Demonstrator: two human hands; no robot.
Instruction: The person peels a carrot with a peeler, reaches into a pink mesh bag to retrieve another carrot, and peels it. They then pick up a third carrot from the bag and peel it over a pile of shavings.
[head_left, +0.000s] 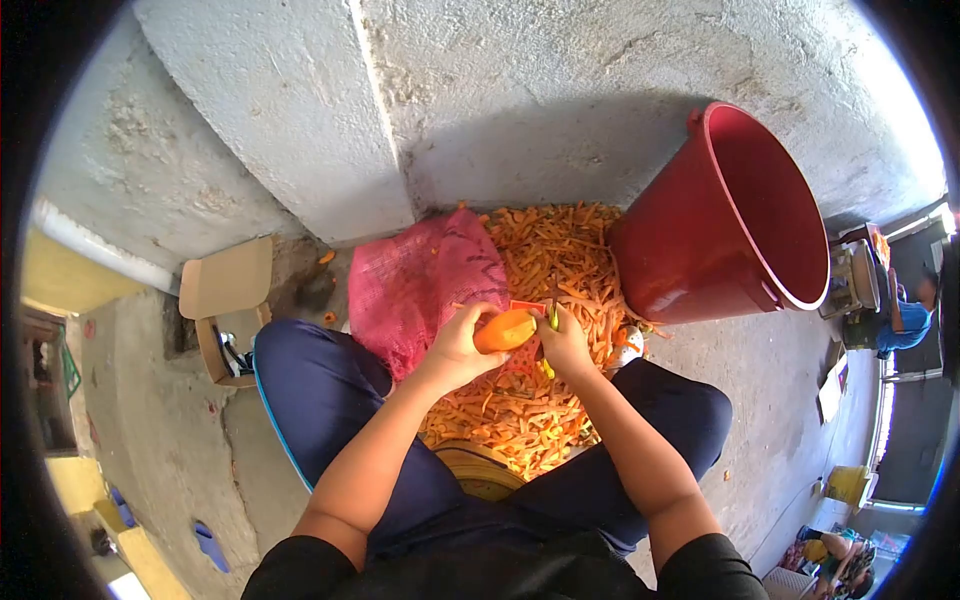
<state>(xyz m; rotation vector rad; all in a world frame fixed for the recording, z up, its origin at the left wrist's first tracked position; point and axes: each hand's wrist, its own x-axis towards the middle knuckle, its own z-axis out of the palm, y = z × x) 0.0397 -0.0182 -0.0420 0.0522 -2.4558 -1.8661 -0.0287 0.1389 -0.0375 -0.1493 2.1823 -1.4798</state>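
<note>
My left hand (459, 345) is closed round a thick orange vegetable (506, 331), perhaps a carrot, with its rounded end towards the right. Close beside it, my right hand (566, 344) grips a yellow-green handled tool (549, 368), whose blade is too small to make out. Orange peelings (555, 250) lie in a thick heap under and around both hands. A pink mesh sack (410, 285) rests on the left of the heap, just beyond my left hand.
A large red bucket (690, 230) leans at the right of the peelings, by the wall. An open cardboard box (222, 330) is on the floor at the left. Two other people (908, 322) are far off at the right edge. A blue slipper (210, 545) lies lower left.
</note>
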